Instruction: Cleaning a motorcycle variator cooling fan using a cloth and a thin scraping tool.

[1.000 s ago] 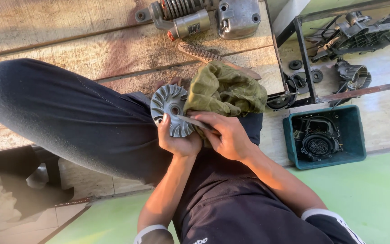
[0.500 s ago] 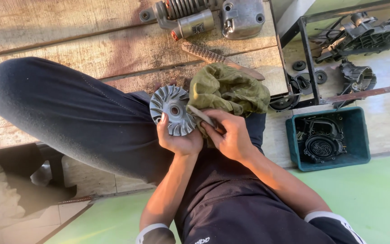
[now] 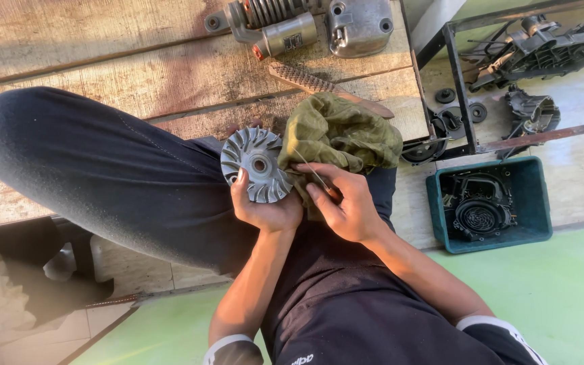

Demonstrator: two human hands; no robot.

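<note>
Head view, seated worker. The left hand (image 3: 265,206), palm up with fingers curled, is clamped around the lower rim of a finned metal pulley disc (image 3: 257,164), held upright above the lap beside the raised knee. The right hand (image 3: 346,203), wrist bent inward, pinches a thin metal tool (image 3: 311,172) between thumb and fingers, just beside the disc. An olive rag (image 3: 339,132) lies behind both hands on the wooden bench (image 3: 103,61); a green tray (image 3: 528,196) of engine parts stands well apart

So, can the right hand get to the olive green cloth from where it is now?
Probably yes: the right hand lies against the olive green cloth on the lap, and only the thin metal tool it holds occupies its grip.
</note>
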